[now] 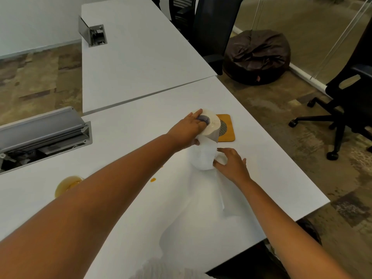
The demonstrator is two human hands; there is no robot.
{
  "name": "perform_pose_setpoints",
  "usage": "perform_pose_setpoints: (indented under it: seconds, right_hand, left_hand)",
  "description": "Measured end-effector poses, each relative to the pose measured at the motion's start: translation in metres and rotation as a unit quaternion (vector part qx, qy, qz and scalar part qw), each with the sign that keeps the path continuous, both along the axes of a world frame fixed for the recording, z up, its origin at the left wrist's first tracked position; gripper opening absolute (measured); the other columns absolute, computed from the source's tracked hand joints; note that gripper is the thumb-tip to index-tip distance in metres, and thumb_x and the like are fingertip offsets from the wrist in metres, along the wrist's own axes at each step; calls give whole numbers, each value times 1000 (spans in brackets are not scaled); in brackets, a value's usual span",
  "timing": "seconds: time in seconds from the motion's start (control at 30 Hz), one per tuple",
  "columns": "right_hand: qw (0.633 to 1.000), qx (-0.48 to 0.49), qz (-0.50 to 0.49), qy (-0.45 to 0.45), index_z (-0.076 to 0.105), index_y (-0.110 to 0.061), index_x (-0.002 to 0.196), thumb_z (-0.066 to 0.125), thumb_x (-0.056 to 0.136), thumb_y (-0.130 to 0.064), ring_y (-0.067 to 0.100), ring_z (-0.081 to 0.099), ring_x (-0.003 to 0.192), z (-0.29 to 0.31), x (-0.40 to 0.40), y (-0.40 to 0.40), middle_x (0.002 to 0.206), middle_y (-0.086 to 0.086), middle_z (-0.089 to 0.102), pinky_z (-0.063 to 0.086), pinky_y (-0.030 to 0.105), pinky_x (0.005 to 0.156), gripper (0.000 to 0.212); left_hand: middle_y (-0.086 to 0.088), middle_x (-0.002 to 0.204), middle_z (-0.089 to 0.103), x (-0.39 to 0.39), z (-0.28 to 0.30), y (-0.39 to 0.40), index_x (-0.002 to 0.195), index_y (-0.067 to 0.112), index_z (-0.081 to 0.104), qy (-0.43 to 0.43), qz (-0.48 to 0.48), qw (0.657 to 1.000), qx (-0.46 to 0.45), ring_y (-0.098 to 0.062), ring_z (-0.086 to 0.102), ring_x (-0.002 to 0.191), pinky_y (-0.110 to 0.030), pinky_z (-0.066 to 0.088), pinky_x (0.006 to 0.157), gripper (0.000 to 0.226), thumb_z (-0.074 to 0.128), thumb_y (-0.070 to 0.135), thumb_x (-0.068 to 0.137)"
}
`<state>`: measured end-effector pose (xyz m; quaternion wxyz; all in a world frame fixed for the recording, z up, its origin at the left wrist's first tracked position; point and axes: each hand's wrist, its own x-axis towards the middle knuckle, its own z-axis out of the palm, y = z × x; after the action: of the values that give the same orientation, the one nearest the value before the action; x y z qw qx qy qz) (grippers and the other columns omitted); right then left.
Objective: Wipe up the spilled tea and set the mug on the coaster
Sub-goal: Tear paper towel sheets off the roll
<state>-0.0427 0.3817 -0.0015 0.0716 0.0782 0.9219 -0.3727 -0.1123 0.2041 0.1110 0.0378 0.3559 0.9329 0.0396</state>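
Paper towel roll stands upright on the white desk, just in front of the wooden coaster and hiding the coaster's left part; coaster is square, bamboo-coloured, with a dark mesh disc in its middle. Left hand is clamped on the roll: fingers laid over the top end by the dark core, thumb pressed against the side low down. Loose sheet hangs off the roll toward the near edge and runs on as a long white strip lying flat on the desk. Right hand sits at the sheet's right edge, fingers spread and curled, fingertips touching the paper; not closed on it, looks like a loose open pinch. Mug is far left, mostly hidden behind the left forearm, only its rim and amber tea inside showing; well apart from the coaster. Small orange tea spill on the desk between the mug and the sheet, just right of the left forearm. Open cable tray with raised metal lid is sunk in the desk at left. Behind: second desk, black office chairs, brown beanbag on the floor.
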Motion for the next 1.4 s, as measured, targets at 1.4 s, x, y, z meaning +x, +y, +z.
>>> perform_pose_setpoints:
  seconds: [1.4]
  right_hand:
    - [996,74,-15,45,65,-19,106,52,92,-38,22,60,107,3,27,-2,114,2,68,11,53,114,28]
  left_hand:
    - [-7,146,38,5,1,2,132,5,44,5,-4,1000,15,-31,14,143,-39,14,116,59,69,14,79]
